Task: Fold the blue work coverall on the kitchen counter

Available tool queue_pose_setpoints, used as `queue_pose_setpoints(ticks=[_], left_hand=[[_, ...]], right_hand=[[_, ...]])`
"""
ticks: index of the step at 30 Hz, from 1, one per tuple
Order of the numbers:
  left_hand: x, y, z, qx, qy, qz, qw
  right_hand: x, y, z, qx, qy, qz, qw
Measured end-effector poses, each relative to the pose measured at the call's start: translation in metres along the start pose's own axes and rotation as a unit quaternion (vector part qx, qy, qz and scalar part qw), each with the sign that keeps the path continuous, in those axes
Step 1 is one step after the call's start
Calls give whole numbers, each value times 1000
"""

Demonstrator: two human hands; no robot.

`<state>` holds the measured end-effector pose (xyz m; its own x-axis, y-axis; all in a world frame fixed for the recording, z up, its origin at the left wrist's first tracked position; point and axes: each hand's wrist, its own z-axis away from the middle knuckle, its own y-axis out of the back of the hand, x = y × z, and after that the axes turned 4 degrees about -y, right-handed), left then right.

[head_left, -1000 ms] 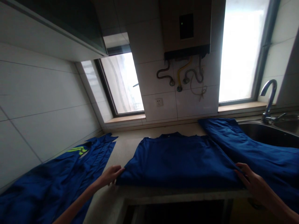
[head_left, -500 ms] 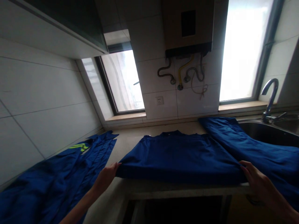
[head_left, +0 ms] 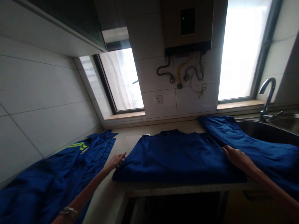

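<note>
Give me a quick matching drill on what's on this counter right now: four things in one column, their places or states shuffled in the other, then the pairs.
Things:
1. folded blue garment
2. garment with yellow-green stripes
3. faucet
4. left hand

Places or states:
A. stands by the sink at far right
B. lies along the left wall
C. lies flat in the counter's middle, between both hands
D. touches the folded garment's left edge

Pairs: 1-C, 2-B, 3-A, 4-D. The right hand rests flat on the folded garment's right edge.

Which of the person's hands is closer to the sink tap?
Right. The right hand lies on the folded blue garment's right edge, toward the tap; the left hand is at its far left edge.
</note>
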<state>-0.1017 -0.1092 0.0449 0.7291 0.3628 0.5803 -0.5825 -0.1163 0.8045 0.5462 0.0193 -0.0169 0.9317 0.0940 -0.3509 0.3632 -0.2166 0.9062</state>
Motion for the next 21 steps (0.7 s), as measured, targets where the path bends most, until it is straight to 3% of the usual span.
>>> queue_pose_setpoints(ticks=[3, 8, 12, 17, 21], left_hand=[[10, -21, -15, 41, -57, -129, 989], [8, -42, -16, 92, -38, -271, 957], [2, -43, -11, 65, -44, -307, 948], [-8, -28, -15, 38, -34, -280, 959], [-27, -5, -16, -24, 17, -90, 995]], right_hand=[[-23, -6, -29, -65, -16, 57, 996], [-32, -13, -47, -92, -22, 68, 993], [-27, -19, -47, -84, -19, 78, 993], [-20, -12, -46, -66, -31, 48, 996], [-6, 8, -19, -113, -49, -143, 982]])
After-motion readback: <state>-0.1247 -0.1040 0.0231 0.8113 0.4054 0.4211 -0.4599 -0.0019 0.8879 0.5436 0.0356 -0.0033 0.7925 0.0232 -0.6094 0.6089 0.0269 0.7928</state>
